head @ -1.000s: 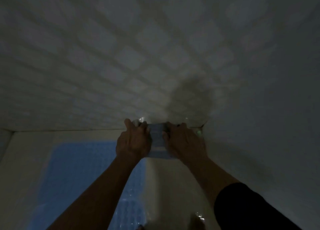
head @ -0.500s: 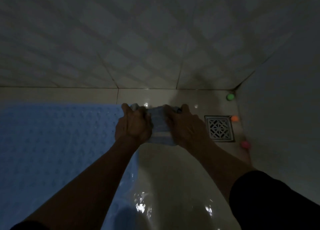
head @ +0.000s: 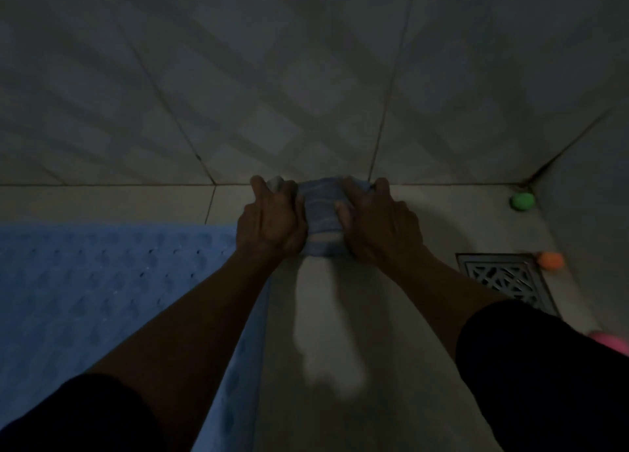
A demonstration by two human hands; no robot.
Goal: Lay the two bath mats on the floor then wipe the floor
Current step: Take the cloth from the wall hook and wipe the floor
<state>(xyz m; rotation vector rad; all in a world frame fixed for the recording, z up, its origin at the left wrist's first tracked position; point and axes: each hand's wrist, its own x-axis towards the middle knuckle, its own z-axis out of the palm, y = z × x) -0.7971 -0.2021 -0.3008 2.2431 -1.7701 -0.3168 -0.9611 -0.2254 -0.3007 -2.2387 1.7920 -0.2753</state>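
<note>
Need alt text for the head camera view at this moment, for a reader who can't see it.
Both hands, left hand and right hand, press a folded cloth onto the tiled floor where it meets the wall. A blue bath mat lies to the left, a metal drain and small coloured balls to the right.

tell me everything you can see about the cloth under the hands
The cloth is a small, folded or bunched rag, pale blue-grey with faint lighter stripes, soft-looking like towelling. It lies on the beige floor tile at the foot of the wall, just right of the blue bath mat. The left hand and right hand press down on its two sides, fingers curled over its far edge, leaving only the middle strip visible.
</note>
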